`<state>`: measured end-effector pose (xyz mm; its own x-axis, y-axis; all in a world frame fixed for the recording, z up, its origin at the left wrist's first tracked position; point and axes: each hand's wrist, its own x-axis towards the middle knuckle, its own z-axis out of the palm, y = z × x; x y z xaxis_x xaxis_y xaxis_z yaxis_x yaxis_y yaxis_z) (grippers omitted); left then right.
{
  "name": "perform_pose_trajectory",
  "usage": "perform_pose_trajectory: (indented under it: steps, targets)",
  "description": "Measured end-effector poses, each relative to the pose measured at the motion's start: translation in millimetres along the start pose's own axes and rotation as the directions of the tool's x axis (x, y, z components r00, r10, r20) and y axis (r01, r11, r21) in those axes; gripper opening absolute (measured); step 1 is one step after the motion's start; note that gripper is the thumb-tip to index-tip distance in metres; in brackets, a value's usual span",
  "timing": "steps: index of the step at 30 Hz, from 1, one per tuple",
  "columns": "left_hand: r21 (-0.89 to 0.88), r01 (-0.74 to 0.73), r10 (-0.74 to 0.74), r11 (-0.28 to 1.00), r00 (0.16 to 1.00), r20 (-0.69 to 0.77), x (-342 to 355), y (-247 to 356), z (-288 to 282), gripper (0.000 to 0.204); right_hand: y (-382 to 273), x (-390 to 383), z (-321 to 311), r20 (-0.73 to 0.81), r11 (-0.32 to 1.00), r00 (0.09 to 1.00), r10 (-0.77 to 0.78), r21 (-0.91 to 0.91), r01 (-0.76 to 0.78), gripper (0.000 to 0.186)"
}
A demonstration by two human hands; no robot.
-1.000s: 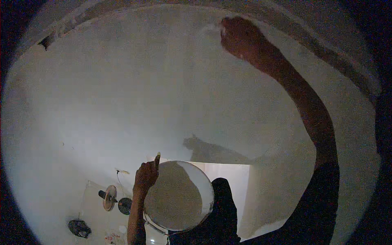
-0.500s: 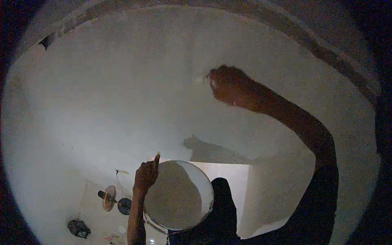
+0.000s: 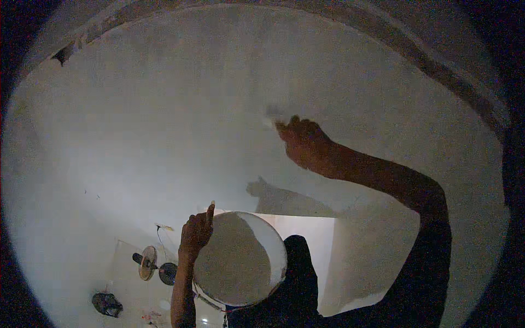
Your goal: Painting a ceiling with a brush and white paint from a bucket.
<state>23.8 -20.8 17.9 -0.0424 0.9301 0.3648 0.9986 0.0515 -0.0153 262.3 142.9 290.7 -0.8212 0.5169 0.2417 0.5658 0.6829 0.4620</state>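
Observation:
My right hand [image 3: 304, 145] is raised near the middle of a broad pale plastered surface [image 3: 153, 93], fingers closed on something small and blurred at its left side, too faint to name. A grey shadow lies below it. My left hand [image 3: 197, 234] grips the rim of a round white bucket [image 3: 257, 229] at lower centre, one finger pointing up along it. Inside the bucket a smooth grey-beige area fills most of the round opening.
A rough darker band [image 3: 404, 46] arches along the top edge. At lower left are a round fan-like fixture [image 3: 147, 262], a dark round object [image 3: 167, 273], a hanging wire and a dark lumpy object [image 3: 106, 304]. A bright rectangular area [image 3: 322, 240] shows behind the bucket.
My right hand has moved well down the pale surface and slightly left, with the elbow more bent. My left hand and the bucket have stayed almost still.

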Motion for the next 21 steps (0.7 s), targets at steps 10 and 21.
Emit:
perform_pose_trajectory:
  steps: [10,21]
  targets:
    - [-0.015,0.008,-0.007,1.000,0.999,0.042,0,0,-4,0.066,70,45,-109,-0.517,0.969,0.837,0.181,-0.050,-0.240,0.030]
    - [-0.034,0.032,-0.029,0.999,0.995,0.091,-2,1,-6,0.072,-30,-7,19,0.103,0.974,0.969,-0.223,0.059,0.218,0.036]
